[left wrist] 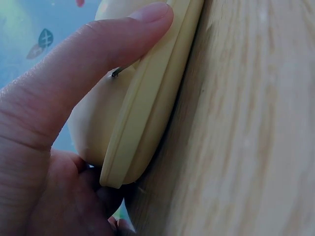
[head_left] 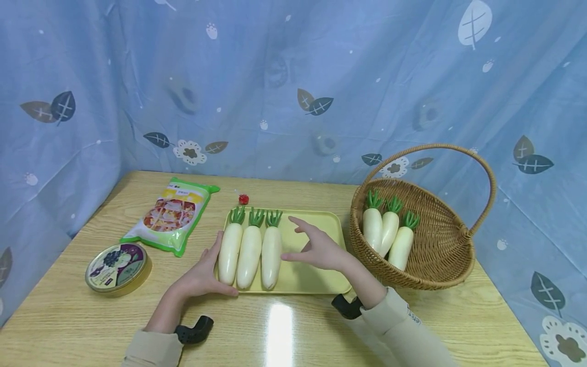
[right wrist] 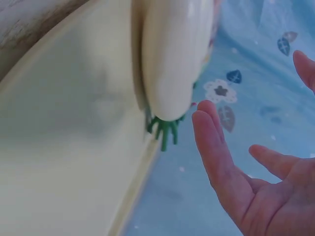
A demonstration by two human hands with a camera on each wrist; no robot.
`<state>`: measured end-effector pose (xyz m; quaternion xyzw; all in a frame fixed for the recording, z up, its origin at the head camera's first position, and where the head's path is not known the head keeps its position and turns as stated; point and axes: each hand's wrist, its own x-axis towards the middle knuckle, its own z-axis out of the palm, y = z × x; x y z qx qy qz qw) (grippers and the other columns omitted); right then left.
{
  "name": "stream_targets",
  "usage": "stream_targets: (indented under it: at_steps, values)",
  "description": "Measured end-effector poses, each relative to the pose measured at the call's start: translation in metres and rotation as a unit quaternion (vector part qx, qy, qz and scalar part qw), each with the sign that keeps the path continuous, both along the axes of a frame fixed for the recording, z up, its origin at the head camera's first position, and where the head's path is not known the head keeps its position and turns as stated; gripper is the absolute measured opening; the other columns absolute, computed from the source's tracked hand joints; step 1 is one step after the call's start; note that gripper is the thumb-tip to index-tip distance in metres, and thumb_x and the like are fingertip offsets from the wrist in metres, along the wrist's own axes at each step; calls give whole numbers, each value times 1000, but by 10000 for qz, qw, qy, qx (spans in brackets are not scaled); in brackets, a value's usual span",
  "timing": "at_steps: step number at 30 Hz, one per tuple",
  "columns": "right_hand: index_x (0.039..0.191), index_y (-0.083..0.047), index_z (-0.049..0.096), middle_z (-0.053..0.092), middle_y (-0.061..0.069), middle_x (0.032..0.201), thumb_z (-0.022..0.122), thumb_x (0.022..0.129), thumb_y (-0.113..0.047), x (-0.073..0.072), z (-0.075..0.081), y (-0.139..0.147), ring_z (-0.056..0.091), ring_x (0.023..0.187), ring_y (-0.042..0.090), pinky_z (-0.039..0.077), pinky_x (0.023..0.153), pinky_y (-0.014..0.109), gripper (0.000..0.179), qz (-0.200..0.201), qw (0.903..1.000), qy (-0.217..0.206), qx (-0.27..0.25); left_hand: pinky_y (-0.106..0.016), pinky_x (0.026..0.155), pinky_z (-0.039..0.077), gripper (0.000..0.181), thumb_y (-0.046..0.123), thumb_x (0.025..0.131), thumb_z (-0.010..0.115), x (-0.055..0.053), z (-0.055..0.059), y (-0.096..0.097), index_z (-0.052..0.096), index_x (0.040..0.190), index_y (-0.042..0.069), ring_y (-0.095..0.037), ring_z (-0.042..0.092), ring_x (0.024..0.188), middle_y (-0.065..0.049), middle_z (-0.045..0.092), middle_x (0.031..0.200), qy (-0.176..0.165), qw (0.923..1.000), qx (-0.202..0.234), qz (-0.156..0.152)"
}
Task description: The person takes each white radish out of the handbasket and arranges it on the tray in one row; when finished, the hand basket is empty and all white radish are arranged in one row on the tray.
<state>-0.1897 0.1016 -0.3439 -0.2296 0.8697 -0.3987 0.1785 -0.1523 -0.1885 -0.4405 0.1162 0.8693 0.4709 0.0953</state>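
Three white radishes with green tops lie side by side on the left half of a yellow tray [head_left: 316, 244]: a left one [head_left: 230, 255], a middle one [head_left: 249, 257] and a right one [head_left: 271, 257]. My left hand [head_left: 202, 272] holds the tray's near left corner. In the left wrist view the thumb [left wrist: 123, 37] lies along the rim, with the other fingers partly hidden behind the corner. Over the tray, just right of the rightmost radish, my right hand [head_left: 318, 250] is spread and holds nothing. The right wrist view shows its fingers [right wrist: 211, 142] apart from the radish [right wrist: 172, 59].
A wicker basket [head_left: 440, 234] with a tall handle stands at the right, with three more radishes [head_left: 401, 247] inside. At the left are a food bag [head_left: 171, 214] and a round tin [head_left: 116, 267]. A small red object [head_left: 243, 199] lies behind the tray.
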Motion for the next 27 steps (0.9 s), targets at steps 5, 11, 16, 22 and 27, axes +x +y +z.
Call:
stream_targets:
  at_steps: [5, 11, 16, 22, 27]
  values:
    - [146, -19, 21, 39, 15, 136, 70, 79, -36, 6, 12, 10, 62, 72, 12, 51, 66, 29, 85, -7, 9997, 227, -46, -65, 101, -2, 140, 35, 52, 88, 0, -1, 0, -14, 145, 7, -51, -12, 129, -17, -9, 151, 17, 10000, 59, -12]
    - [146, -20, 21, 39, 14, 136, 70, 79, -38, 9, 20, 19, 63, 76, 13, 51, 68, 30, 86, -10, 9992, 367, -126, -64, 101, -3, 140, 35, 53, 88, -1, -1, 0, -15, 144, 5, -51, -13, 129, -18, -9, 151, 50, 9999, 77, -50]
    - [146, -22, 23, 39, 12, 136, 71, 78, -38, 11, 21, 24, 63, 78, 12, 51, 69, 30, 84, -38, 9981, 592, -140, -64, 101, -3, 140, 36, 53, 87, -1, -1, 0, -15, 144, 6, -51, -13, 129, -18, -9, 151, 27, 10000, 81, -48]
    - [145, -26, 25, 41, 9, 136, 71, 78, -38, 16, 26, 32, 61, 86, 13, 51, 68, 30, 82, -177, 9966, 780, -194, -65, 101, -2, 140, 36, 53, 87, -1, -2, 0, -14, 145, 7, -51, -12, 129, -18, -8, 151, -12, 10000, 87, -13]
    - [144, -28, 27, 41, 7, 136, 72, 77, -38, 19, 30, 39, 60, 91, 19, 52, 68, 25, 81, -345, 9955, 821, -312, -65, 101, -2, 140, 36, 53, 87, 0, -2, 0, -14, 145, 7, -52, -12, 129, -18, -7, 151, 17, 10000, 52, -5]
